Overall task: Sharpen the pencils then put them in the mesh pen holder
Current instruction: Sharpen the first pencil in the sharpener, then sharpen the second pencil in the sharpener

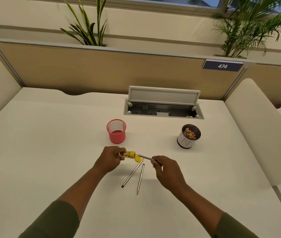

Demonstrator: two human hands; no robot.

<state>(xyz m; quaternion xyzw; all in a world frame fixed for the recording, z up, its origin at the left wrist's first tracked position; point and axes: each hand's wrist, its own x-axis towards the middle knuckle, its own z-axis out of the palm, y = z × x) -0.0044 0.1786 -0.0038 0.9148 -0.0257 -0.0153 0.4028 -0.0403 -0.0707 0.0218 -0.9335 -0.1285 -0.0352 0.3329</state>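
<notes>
Left hand (110,158): closed around a yellow sharpener (129,154), held above the table, its opening facing right.
Right hand (166,170): fingers pinched on a held pencil (144,157), gripping it near the middle of the shaft.
Held pencil: lies nearly level between the hands; its tip sits at the sharpener's mouth. Whether it is fully seated inside cannot be told.
Sharpener cap (137,159): round, yellow, hanging just below the sharpener's mouth.
Left loose pencil (132,172): flat on the table below the hands, dark end toward the person, other end pointing up toward the cap.
Right loose pencil (140,179): flat on the table just beside the first, sharpened tip toward the person; the two splay apart at the near ends.
Mesh pen holder (116,131): red, upright, beyond the left hand; no pencils inside.
Waste cup (189,136): dark-rimmed white container, upright, beyond the right hand, well apart from the holder; pencil shavings inside.
Table (50,143): white surface.
Cable hatch (163,104): set in the table's far side, lid propped open.
Partition (102,69): tan panel behind the table, carrying a plate marked 474 (222,66).
</notes>
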